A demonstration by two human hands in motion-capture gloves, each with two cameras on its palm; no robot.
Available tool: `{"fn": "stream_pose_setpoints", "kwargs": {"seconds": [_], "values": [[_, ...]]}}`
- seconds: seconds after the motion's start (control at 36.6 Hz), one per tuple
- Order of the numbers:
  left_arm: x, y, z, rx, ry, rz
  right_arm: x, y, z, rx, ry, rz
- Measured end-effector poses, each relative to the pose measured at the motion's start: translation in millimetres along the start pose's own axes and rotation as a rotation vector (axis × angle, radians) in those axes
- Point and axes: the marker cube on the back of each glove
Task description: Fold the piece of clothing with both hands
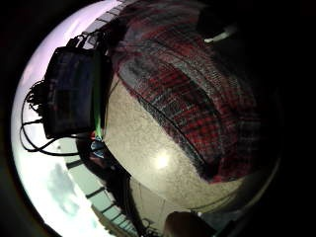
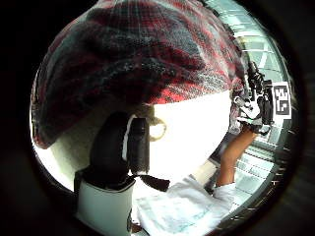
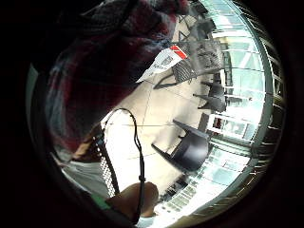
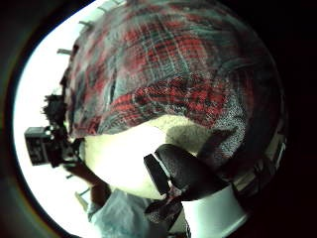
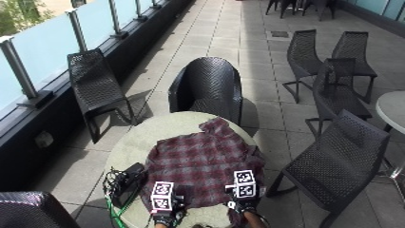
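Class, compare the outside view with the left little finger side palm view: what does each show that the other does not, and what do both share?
Only the outside view shows the black woven chair behind the table and both hands, left hand and right hand, at the shirt's near edge. Only the palm view shows close up the shirt's hem lying on the bare tabletop. Both show the red and grey plaid shirt, the round pale stone table and the black box with cables.

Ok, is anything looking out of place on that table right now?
The plaid shirt lies crooked, its right edge hanging off the round table. A black device with tangled cables sits right beside it.
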Motion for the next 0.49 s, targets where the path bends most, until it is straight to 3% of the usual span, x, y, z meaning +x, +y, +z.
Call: {"fn": "stream_pose_setpoints", "kwargs": {"seconds": [0.19,0.49], "values": [[-1.6,-5.3,-2.4,0.189,0.009,-0.055,6.9,-9.4,5.8,0.046,-0.071,0.012],[-9.3,-22.8,-30.9,0.551,-0.115,-0.114,1.2,-30.1,-6.6,0.364,-0.109,-0.033]]}}
